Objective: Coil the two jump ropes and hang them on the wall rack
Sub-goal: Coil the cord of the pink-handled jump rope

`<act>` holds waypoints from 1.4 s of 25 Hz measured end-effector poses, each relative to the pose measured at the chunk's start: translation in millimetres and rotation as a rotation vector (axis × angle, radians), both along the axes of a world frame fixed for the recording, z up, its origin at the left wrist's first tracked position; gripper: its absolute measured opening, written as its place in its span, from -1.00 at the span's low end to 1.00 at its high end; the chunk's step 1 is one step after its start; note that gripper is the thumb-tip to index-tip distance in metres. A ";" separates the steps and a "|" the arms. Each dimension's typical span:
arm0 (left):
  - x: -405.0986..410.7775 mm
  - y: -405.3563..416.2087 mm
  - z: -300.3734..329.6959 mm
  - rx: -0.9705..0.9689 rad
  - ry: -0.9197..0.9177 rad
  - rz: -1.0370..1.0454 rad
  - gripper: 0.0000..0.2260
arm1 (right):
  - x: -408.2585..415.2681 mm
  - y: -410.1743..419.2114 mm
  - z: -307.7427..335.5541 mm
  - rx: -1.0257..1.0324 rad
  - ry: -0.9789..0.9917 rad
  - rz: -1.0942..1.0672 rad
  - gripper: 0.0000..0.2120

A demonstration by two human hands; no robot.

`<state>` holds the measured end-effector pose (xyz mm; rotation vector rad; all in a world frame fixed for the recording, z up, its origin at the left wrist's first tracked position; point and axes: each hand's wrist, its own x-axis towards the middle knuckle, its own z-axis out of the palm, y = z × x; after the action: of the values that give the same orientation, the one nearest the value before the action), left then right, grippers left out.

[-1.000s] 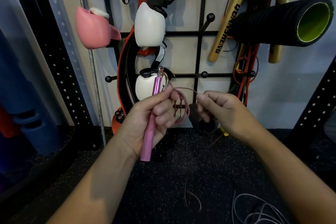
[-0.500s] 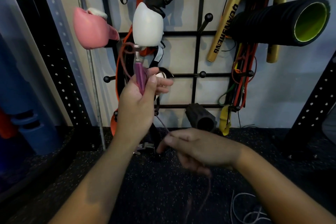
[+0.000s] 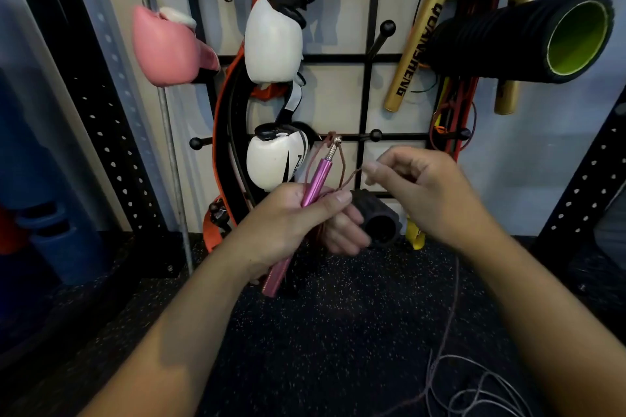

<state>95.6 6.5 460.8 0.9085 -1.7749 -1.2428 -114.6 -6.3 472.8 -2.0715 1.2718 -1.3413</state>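
From the head view, your left hand point(image 3: 291, 227) is gripping the pink handle point(image 3: 306, 200) of a jump rope, fingers curled round its middle, so that the handle is tilting up and to the right with its metal tip point(image 3: 333, 147) pointing at the wall rack point(image 3: 369, 57). Brown cord point(image 3: 343, 166) is looping from that tip back down into the same fist, where a few turns are gathering against the handle.

Your right hand point(image 3: 423, 189) is pinching the cord between thumb and fingertips, just right of the handle, and the cord is trailing down from it toward the floor point(image 3: 321, 332). Loose loops of thin cord point(image 3: 474, 386) are lying on the floor at lower right; you cannot tell whether they belong to this rope or the second one.

The rack is holding a pink boxing glove point(image 3: 166, 47), two white gloves point(image 3: 272, 41), gold sticks point(image 3: 416, 41) and a black foam roller point(image 3: 528, 37) whose green-lined bore is showing nothing inside. A smaller dark roller point(image 3: 379, 217) is sitting below, behind your left fingers.
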 end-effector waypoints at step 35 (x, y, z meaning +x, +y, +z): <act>24.1 -4.7 10.6 -0.240 -0.269 0.305 -0.74 | 9.2 30.4 20.9 0.442 0.259 0.353 -0.85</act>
<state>119.7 1.9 471.4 1.1930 -1.8562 -0.7231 -105.4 24.1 493.7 -2.0586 1.1042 -0.5915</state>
